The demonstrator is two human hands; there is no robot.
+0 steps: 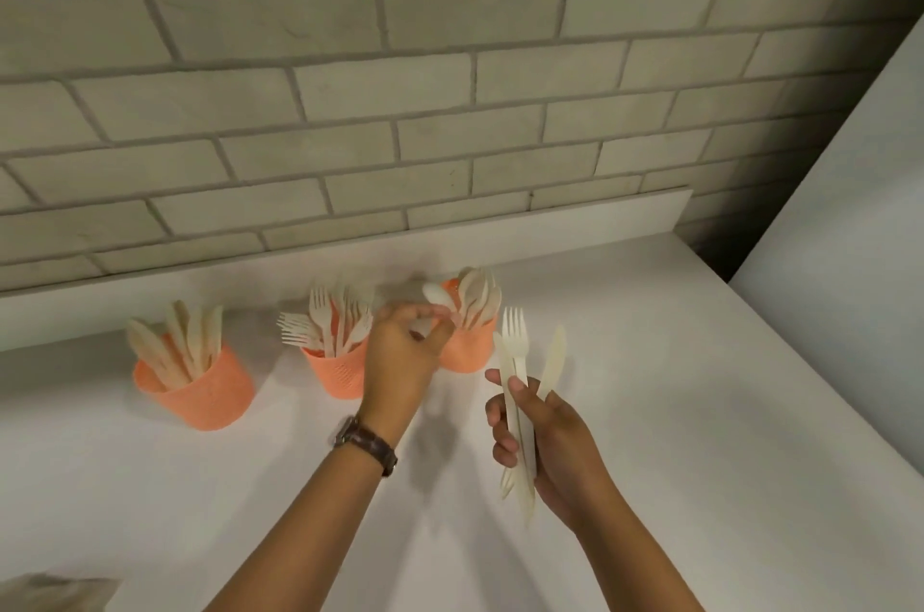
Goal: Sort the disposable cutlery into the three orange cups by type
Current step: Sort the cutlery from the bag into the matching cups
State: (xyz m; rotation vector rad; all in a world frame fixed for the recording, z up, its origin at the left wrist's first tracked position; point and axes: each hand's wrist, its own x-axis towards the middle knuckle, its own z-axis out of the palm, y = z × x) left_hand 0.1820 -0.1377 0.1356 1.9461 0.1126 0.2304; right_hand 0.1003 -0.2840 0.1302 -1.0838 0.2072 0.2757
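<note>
the left hand [405, 351] pinches a single spoon [434, 294] between thumb and fingertips. its bowl is up and toward the wall, and its handle runs down behind the fingers, mostly hidden. the spoon hangs just beside the near-left rim of the spoon cup [467, 354], the right-most of the three. its long axis is close to upright and leans a little left. my judgement is that the coming move is a short shift right and then down, handle first, and that the left hand, the nearer one, makes it. the bowls already crowding that cup could catch the new one.

the right hand [550, 446] is curled round a small bundle, held above the bench [700, 411], in front and right of the spoon cup. the bundle has a fork [515, 336] with tines up, a knife [554, 356] and at least one more flat piece. they stand roughly upright.

the cups stand in a row near the wall. the knife cup [200, 394] on the left holds knives, the fork cup [332, 374] in the middle holds forks, and the right one holds spoons. the sorting looks well along.
</note>
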